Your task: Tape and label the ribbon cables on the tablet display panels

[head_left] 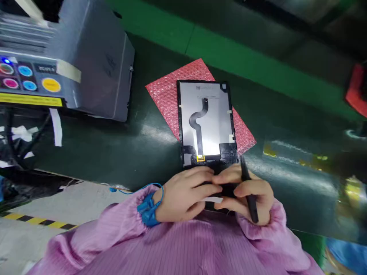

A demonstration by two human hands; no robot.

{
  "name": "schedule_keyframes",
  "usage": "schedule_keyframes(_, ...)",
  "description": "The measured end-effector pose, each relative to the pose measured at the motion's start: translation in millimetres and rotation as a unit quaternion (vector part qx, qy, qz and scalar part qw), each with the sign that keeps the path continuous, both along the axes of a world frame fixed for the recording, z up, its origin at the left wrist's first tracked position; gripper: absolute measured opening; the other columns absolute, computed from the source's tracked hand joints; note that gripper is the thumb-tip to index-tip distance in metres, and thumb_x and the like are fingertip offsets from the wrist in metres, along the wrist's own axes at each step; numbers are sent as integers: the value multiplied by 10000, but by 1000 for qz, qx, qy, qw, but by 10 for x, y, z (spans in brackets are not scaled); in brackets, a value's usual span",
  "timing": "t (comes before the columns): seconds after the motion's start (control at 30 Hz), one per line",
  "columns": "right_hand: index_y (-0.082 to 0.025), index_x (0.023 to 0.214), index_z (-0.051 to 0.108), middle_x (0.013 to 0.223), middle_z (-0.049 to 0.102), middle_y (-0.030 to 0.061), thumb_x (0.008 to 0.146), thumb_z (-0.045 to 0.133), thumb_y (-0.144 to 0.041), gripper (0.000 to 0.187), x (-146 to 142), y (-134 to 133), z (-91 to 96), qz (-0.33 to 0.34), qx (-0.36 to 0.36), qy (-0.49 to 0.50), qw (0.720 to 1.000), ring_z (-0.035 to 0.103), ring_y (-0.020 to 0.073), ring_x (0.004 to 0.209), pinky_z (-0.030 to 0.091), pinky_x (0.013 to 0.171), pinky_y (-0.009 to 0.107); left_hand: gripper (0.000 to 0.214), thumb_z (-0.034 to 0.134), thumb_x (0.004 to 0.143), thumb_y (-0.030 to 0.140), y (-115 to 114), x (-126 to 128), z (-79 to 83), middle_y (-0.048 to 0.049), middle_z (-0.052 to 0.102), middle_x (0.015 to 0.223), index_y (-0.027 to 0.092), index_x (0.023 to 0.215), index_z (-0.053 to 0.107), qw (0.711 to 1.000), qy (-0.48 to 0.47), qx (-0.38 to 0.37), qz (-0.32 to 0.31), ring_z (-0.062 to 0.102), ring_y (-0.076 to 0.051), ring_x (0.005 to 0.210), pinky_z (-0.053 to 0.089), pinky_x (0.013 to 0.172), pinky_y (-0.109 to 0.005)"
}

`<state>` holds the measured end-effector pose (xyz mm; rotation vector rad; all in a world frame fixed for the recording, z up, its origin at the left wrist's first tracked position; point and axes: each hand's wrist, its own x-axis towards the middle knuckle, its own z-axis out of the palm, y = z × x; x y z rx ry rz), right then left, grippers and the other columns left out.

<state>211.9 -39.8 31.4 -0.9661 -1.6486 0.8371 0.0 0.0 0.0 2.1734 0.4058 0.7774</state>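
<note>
A tablet display panel with a silvery back, black frame and curved dark flex cable lies on pink bubble wrap. Just below its lower edge, my left hand is closed, fingers bent, with a narrow white strip coming out between fingers and thumb. My right hand grips a slim black tool, probably tweezers, slanting upward past the panel's lower right corner. Its fingertips are close to the strip's free end. Something dark between the hands is mostly covered and cannot be made out.
A grey machine with coloured round labels stands at the left. A blue wrist strap circles my left wrist, its cord running to the table edge. Clear film with yellow tabs lies at right; a red object sits far right.
</note>
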Motion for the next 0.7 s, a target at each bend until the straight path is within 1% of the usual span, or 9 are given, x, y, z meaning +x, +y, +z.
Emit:
schedule_keyframes(0.1, -257, 852, 547, 903, 841, -11, 904, 795, -139, 279, -55, 27, 130, 39, -6, -24, 999, 778, 179, 800, 596, 740, 342, 239, 468, 958, 110, -46, 26, 10, -129, 720, 1124, 150, 1130, 629, 999, -9, -31, -6, 659, -249, 1167, 577, 1058, -382)
schedule_keyframes(0.17, -264, 828, 516, 867, 830, -20, 910, 783, -127, 311, -80, 87, 228, 38, -35, -5, 999, 773, 178, 757, 602, 716, 339, 236, 469, 984, 121, -49, 35, 35, -122, 727, 1123, 158, 1157, 623, 998, -17, -62, 5, 674, -236, 1141, 584, 1037, -371)
schedule_keyframes(0.27, -274, 827, 466, 832, 788, -45, 904, 802, -160, 362, -102, 288, 346, -21, -103, 63, 992, 753, 161, 719, 598, 690, 310, 298, 489, 1009, 121, -2, 13, 82, -98, 739, 1134, 177, 1281, 596, 994, -24, -95, 41, 689, -205, 1082, 589, 979, -339)
schedule_keyframes(0.33, -273, 841, 454, 818, 760, -52, 877, 841, -204, 395, -111, 494, 352, -64, -156, 68, 983, 736, 149, 711, 572, 657, 281, 315, 488, 1008, 86, 59, -30, 98, -80, 747, 1091, 177, 1285, 607, 994, -33, -67, 82, 686, -187, 1029, 577, 953, -323)
schedule_keyframes(0.37, -270, 844, 455, 817, 750, -48, 860, 862, -240, 408, -115, 610, 324, -69, -180, 53, 980, 723, 146, 702, 551, 628, 269, 311, 484, 1003, 67, 96, -59, 98, -73, 748, 1067, 175, 1260, 624, 993, -29, -39, 104, 679, -185, 1016, 568, 948, -324)
schedule_keyframes(0.43, -263, 849, 461, 831, 730, -35, 844, 876, -323, 420, -119, 843, 220, -52, -220, 12, 974, 694, 145, 708, 519, 615, 267, 290, 492, 1000, 63, 179, -122, 83, -75, 747, 1052, 165, 1213, 659, 989, 8, 33, 146, 656, -206, 1019, 552, 938, -351)
schedule_keyframes(0.53, -258, 862, 457, 863, 683, -28, 853, 852, -420, 427, -124, 1132, 38, -5, -231, -34, 972, 666, 156, 782, 514, 708, 296, 270, 504, 1010, 94, 303, -200, 40, -100, 732, 1072, 143, 1190, 698, 964, 100, 123, 212, 606, -257, 1048, 534, 906, -398)
schedule_keyframes(0.6, -259, 862, 438, 874, 664, -24, 874, 818, -449, 425, -129, 1266, -27, 14, -232, -56, 971, 655, 167, 821, 510, 775, 323, 277, 502, 1015, 111, 365, -224, 13, -113, 711, 1069, 129, 1194, 713, 948, 131, 143, 252, 579, -274, 1046, 523, 894, -415)
schedule_keyframes(0.7, -264, 857, 411, 842, 651, -26, 891, 787, -435, 415, -141, 1393, -14, 25, -234, -81, 968, 629, 172, 804, 494, 809, 346, 298, 496, 1027, 143, 413, -223, -9, -120, 675, 1072, 143, 1216, 726, 934, 154, 145, 289, 546, -289, 1066, 500, 897, -431)
